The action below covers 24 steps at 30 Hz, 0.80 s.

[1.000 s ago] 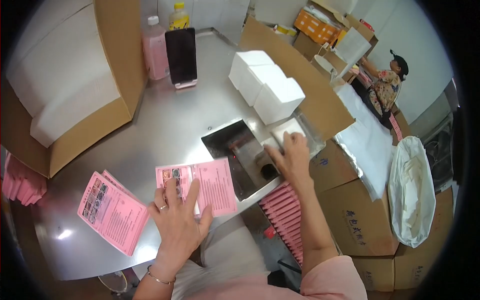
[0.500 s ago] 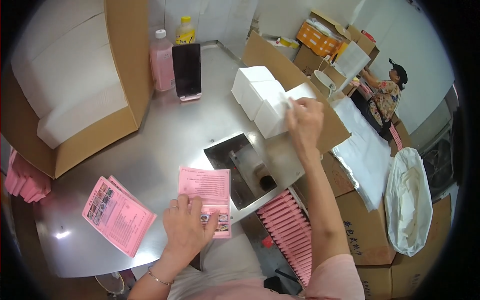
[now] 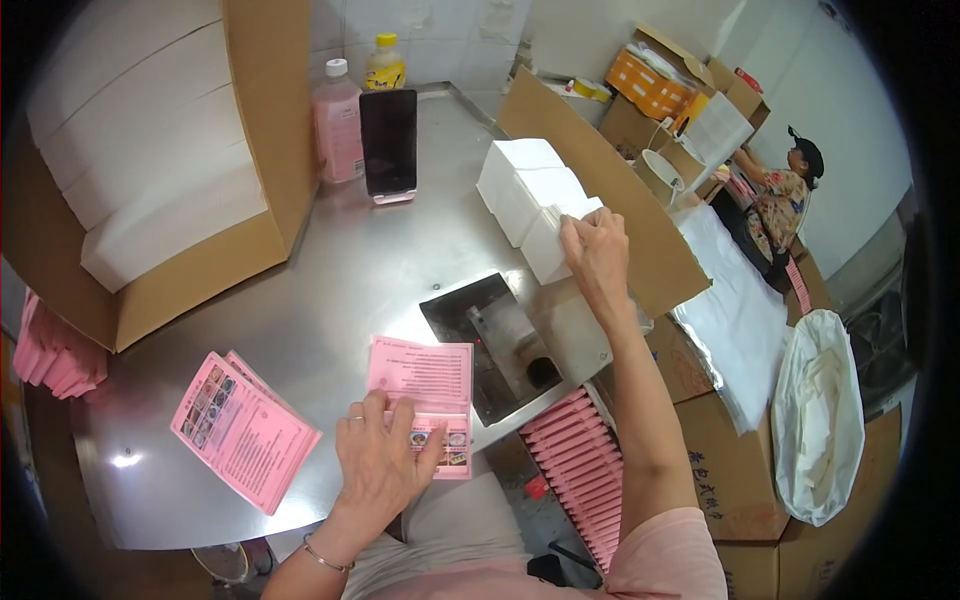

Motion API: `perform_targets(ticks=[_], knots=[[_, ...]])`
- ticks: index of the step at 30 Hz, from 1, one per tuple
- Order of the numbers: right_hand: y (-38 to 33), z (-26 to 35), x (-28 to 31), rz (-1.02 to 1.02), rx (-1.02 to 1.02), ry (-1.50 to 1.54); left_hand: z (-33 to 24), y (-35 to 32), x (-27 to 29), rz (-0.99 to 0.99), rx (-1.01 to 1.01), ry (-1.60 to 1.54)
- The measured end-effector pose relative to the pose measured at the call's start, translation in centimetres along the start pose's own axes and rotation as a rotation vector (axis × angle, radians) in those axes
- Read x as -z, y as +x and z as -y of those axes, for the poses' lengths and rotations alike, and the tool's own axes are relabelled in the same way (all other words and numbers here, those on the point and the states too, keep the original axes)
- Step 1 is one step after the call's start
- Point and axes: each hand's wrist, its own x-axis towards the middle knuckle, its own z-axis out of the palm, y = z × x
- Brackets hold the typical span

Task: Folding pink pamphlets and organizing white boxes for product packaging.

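Observation:
My left hand (image 3: 385, 455) lies flat with fingers spread on a pink printed paper sleeve (image 3: 425, 368) near the table's front edge. Small food pictures show beside the thumb. My right hand (image 3: 600, 255) pinches the top of the nearest block in a row of white folded paper napkins (image 3: 535, 195); its fingertips partly hide the edge they grip. To the left of my left hand lies a slanted stack of pink printed sleeves (image 3: 245, 430). Between the hands is a dark rectangular recess (image 3: 470, 320) in the metal tabletop.
A large open carton (image 3: 270, 130) of white paper stacks stands at the left. A phone (image 3: 388, 145) on a stand and two bottles stand behind. A cardboard flap (image 3: 600, 190) borders the napkins. Pink packets (image 3: 575, 470) fill a box below. Another person (image 3: 775, 195) works at far right.
My right hand has moved slightly left and down, staying at the nearest napkin block. The raised white sheet it had has settled lower. My left hand keeps its place on the sleeve.

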Motion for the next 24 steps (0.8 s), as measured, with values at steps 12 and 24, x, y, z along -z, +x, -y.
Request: perform_targets(ticks=[12,24], knots=[[-13.1,10.5,2.8,0.37,0.524,0.243,1.0,-0.4,1.6,0.191,0.007,-0.131],[-11.7,9.5,-2.8,0.494,0.194,0.29,1.0,-0.7,3.6,0.227,0.028,-0.221]])
